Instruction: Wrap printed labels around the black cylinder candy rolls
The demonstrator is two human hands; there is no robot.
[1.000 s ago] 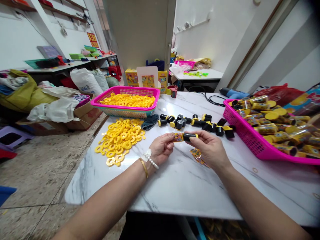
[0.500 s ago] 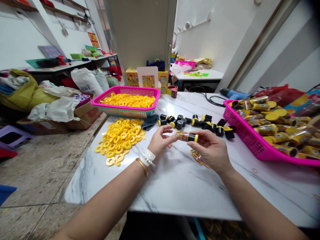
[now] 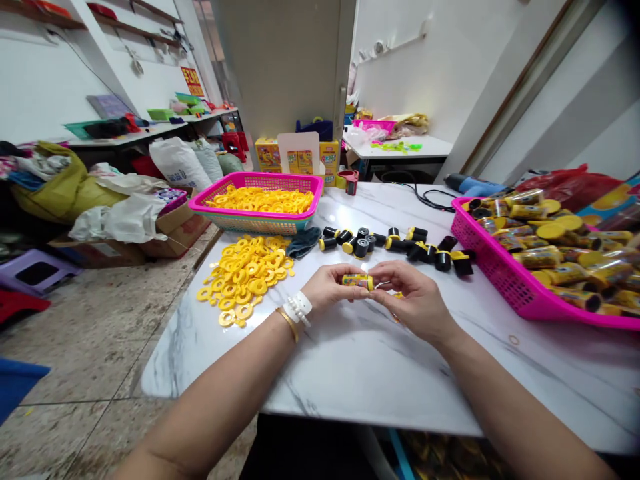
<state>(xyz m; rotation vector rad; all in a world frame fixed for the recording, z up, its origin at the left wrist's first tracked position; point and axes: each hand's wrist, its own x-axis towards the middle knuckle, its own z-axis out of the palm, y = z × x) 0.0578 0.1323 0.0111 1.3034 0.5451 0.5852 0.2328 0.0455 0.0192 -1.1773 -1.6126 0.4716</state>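
Note:
A small tube [image 3: 356,281] with a yellow end and a colourful printed sleeve lies sideways between my hands over the table. My left hand [image 3: 331,288], with a white beaded bracelet and a gold bangle at its wrist, is closed around its left part. The fingertips of my right hand [image 3: 411,299] pinch at its yellow right end. Below the right hand, mostly hidden, a few printed sleeves [image 3: 398,295] lie on the table. Just behind my hands several black tubes with yellow ends [image 3: 361,247] are scattered. Left of them is a heap of yellow rings [image 3: 243,272].
A pink basket [image 3: 255,179] of yellow rings stands at the back left, a dark cloth [image 3: 303,243] in front of it. Another pink basket [image 3: 523,287] on the right is piled with sleeved tubes [image 3: 545,257]. A blue tool [image 3: 470,185] and black cable [image 3: 433,199] lie behind.
The sleeve, half over the black tube before, now covers most of it. My left hand has moved right and closed around the tube; my right fingers have shifted to its yellow end.

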